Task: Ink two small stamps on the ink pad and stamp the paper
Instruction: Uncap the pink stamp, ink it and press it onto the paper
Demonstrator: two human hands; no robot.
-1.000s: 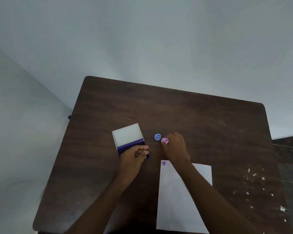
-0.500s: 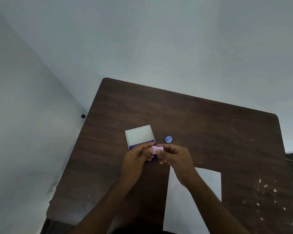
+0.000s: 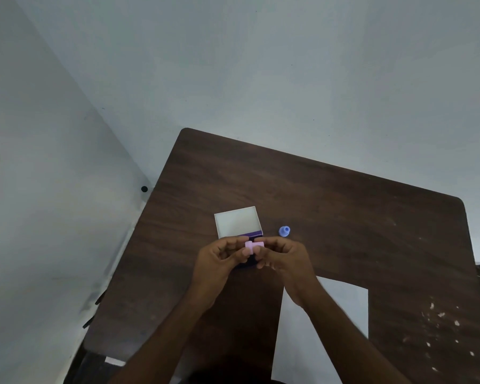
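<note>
While both hands pinch it | pink stamp [image 3: 254, 246] (light, rigid) | left hand [image 3: 221, 259], right hand [image 3: 284, 257] closed on its sides | hold the barrel

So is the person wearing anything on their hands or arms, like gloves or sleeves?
No gloves. The left hand and right hand are bare, and both forearms are bare as far as the picture shows. No sleeves, watch, bracelet or rings can be seen.

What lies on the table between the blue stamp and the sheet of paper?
In the head view, only bare brown table lies between the blue stamp and the paper; the right hand hovers beside that stretch.
</note>
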